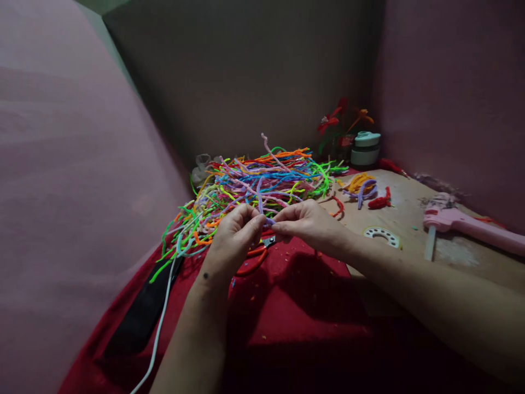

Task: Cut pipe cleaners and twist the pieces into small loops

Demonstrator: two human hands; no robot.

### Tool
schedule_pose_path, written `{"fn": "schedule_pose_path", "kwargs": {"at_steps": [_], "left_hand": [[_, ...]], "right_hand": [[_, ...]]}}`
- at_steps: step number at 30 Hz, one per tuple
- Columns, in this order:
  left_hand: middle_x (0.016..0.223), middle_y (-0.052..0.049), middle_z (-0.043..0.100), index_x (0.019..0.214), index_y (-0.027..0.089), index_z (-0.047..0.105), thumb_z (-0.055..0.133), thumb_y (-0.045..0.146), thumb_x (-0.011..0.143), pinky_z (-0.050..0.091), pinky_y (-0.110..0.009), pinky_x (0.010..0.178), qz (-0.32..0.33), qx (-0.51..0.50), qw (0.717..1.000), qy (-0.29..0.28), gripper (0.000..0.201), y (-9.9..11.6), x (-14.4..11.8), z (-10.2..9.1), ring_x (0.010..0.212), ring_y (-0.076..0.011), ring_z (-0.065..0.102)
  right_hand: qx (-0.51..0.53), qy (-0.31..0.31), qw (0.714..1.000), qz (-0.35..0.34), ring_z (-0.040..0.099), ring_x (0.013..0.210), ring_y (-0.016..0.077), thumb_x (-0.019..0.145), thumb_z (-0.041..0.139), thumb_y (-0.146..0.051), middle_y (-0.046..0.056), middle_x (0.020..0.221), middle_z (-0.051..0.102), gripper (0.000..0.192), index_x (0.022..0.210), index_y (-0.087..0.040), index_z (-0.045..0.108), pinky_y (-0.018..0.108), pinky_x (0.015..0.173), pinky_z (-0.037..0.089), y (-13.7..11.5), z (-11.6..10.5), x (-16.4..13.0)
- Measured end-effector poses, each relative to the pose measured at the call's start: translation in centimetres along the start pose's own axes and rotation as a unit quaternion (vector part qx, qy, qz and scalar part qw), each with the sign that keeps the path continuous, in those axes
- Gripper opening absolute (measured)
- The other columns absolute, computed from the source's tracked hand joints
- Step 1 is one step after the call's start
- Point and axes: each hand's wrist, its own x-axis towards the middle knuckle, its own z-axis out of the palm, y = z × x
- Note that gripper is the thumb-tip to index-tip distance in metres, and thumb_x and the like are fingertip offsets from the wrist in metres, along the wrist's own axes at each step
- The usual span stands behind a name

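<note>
Between my two hands is a purple pipe cleaner [268, 221], pinched from both sides. My left hand [241, 229] has thumb and forefinger closed on its left part, and a purple length rises above the thumb. From the right, the fingertips of my right hand [305, 221] are closed on the other end. Behind the hands lies a big heap of pipe cleaners [266, 175] in many colours. Just below my hands, red-handled scissors [256, 262] rest on the red cloth [295, 328], partly hidden by my left hand.
On a brown board [353, 216] at right lie bundled orange pipe cleaners [359, 183], a red piece [380, 200], a white holed ring [382, 237] and a pink glue gun [471, 223]. A lidded container [365, 149] stands behind. A dark flat object [141, 312] and white cable [164, 306] lie left.
</note>
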Motion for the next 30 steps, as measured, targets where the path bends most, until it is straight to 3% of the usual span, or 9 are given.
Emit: {"fn": "schedule_pose_path", "kwargs": {"at_steps": [9,11,13,15,17,19,21,26,30], "left_hand": [[0.06,0.004,0.051,0.076,0.016,0.056,0.053,0.024,0.079,0.038,-0.02,0.051,0.06,0.128,0.989,0.047,0.009,-0.56,0.26,0.44,0.051,-0.0073,0.044],[0.061,0.003,0.051,0.075,0.016,0.056,0.052,0.025,0.08,0.039,-0.02,0.053,0.063,0.154,0.985,0.048,0.01,-0.59,0.22,0.31,0.053,-0.0079,0.045],[0.06,0.003,0.05,0.074,0.017,0.055,0.051,0.025,0.081,0.038,-0.02,0.053,0.064,0.17,0.982,0.049,0.011,-0.55,0.16,0.22,0.053,-0.0081,0.044],[0.059,0.004,0.047,0.073,0.017,0.053,0.051,0.026,0.081,0.035,-0.02,0.051,0.065,0.175,0.982,0.039,0.012,-0.49,0.1,0.22,0.052,-0.0078,0.041],[0.057,0.004,0.046,0.071,0.017,0.051,0.05,0.027,0.081,0.033,-0.02,0.049,0.067,0.171,0.983,0.021,0.014,-0.46,0.08,0.28,0.051,-0.0076,0.038],[0.056,0.005,0.045,0.07,0.017,0.05,0.05,0.028,0.082,0.031,-0.02,0.048,0.067,0.165,0.984,0.013,0.015,-0.46,0.08,0.39,0.05,-0.0078,0.037],[0.056,0.005,0.044,0.07,0.018,0.049,0.049,0.028,0.082,0.031,-0.02,0.048,0.064,0.161,0.985,0.02,0.016,-0.44,0.07,0.52,0.05,-0.0081,0.037],[0.06,0.003,0.046,0.07,0.016,0.05,0.051,0.026,0.08,0.033,-0.019,0.051,0.054,0.136,0.989,0.037,0.014,-0.12,-0.03,0.77,0.054,-0.0082,0.04],[0.066,0.002,0.051,0.07,0.015,0.055,0.057,0.028,0.077,0.038,-0.019,0.056,0.041,0.086,0.995,0.03,0.014,-0.14,0.11,0.54,0.061,-0.0092,0.045]], "right_hand": [[-0.116,0.025,0.992,-0.052,0.046,0.049,0.0089,0.076,0.058,-0.023,0.0,0.052,0.055,0.019,0.061,-0.012,0.064,0.024,0.052,0.037,0.8,-0.12,0.34],[-0.179,0.043,0.977,-0.104,0.048,0.053,0.0102,0.08,0.054,-0.023,0.001,0.056,0.057,0.021,0.066,-0.012,0.066,0.026,0.056,0.039,0.89,-0.06,0.14],[-0.258,0.104,0.936,-0.214,0.05,0.064,0.013,0.083,0.051,-0.021,0.004,0.067,0.061,0.02,0.077,-0.013,0.069,0.028,0.064,0.041,0.92,-0.01,-0.12],[-0.332,0.171,0.87,-0.322,0.051,0.078,0.0167,0.084,0.05,-0.019,0.008,0.081,0.062,0.021,0.091,-0.014,0.07,0.032,0.073,0.041,0.87,-0.01,-0.35],[-0.392,0.192,0.823,-0.365,0.048,0.084,0.0194,0.084,0.05,-0.02,0.01,0.086,0.062,0.022,0.093,-0.014,0.07,0.035,0.077,0.04,0.8,-0.03,-0.49],[-0.432,0.171,0.812,-0.353,0.047,0.082,0.0198,0.084,0.052,-0.023,0.009,0.08,0.062,0.021,0.083,-0.015,0.071,0.037,0.078,0.038,0.74,-0.02,-0.53],[-0.437,0.143,0.829,-0.319,0.046,0.076,0.0179,0.083,0.054,-0.023,0.006,0.069,0.06,0.024,0.068,-0.015,0.07,0.035,0.075,0.037,0.67,0.01,-0.49],[-0.273,0.054,0.95,-0.143,0.038,0.053,0.0084,0.079,0.055,-0.023,-0.001,0.051,0.046,0.028,0.054,-0.012,0.062,0.025,0.054,0.03,0.43,-0.02,-0.13],[-0.182,0.028,0.981,-0.065,0.031,0.047,0.0058,0.075,0.058,-0.028,-0.005,0.045,0.036,0.029,0.051,-0.012,0.058,0.023,0.048,0.024,0.42,-0.14,-0.02]]}}
